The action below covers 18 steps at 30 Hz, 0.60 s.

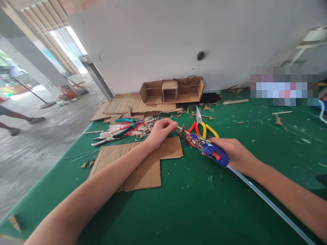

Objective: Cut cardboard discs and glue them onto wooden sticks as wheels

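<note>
My right hand (pixel 231 151) is wrapped round a blue hot glue gun (pixel 219 156), its body spotted with flecks. A long clear glue stick (pixel 268 197) runs out of its back. With thumb and fingers closed, my left hand (pixel 163 131) pinches a thin stick that has a small brown piece (pixel 182 130) at its end. The glue gun's tip is close to that piece; I cannot tell whether they touch. Below my left hand lies a cut sheet of cardboard (pixel 143 170). Just behind the glue gun are pliers with red and yellow handles (pixel 203 128).
Teal-handled pliers (pixel 125 130) lie among thin wooden sticks and scraps at left. A cardboard box frame (pixel 185 93) stands against the wall (pixel 153 44). Scraps dot the green table (pixel 194 211). A person's legs (pixel 15 114) show on the floor at far left.
</note>
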{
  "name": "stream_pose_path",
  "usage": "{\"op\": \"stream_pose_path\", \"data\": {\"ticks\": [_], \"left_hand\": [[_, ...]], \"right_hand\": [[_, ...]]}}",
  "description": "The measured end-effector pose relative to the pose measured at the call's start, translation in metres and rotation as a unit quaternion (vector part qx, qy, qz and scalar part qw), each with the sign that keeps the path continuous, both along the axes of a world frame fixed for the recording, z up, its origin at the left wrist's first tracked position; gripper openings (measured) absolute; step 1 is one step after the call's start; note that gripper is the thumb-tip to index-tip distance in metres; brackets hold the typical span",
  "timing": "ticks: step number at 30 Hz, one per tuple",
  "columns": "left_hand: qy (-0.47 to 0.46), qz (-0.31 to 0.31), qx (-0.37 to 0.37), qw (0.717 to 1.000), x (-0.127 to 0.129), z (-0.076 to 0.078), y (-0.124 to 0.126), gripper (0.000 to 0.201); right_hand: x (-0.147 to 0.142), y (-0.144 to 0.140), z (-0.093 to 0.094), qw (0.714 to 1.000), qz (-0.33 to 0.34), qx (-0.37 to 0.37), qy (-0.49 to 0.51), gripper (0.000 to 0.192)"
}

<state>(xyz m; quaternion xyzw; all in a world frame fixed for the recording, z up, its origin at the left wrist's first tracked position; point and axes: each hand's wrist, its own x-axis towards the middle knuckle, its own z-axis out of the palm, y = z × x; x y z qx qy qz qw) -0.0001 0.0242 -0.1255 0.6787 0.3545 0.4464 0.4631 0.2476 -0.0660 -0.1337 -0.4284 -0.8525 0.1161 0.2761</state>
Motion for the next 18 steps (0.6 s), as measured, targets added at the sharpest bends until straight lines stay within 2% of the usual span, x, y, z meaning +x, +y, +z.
{"op": "stream_pose_path", "data": {"ticks": [3,10,18], "left_hand": [[0.004,-0.005,0.003,1.000,0.0001,0.0005,-0.0006,0.030],[0.019,0.000,0.013,1.000,-0.0004,0.0019,-0.0016,0.032],[0.029,0.015,0.016,0.999,0.0005,0.0020,-0.0026,0.032]], "right_hand": [[-0.0016,-0.0013,0.0049,0.999,-0.002,-0.021,-0.039,0.012],[-0.0022,-0.0014,0.0059,0.998,-0.005,-0.015,-0.055,0.005],[-0.0041,-0.0009,0.0066,0.997,0.007,0.027,-0.066,0.008]]}}
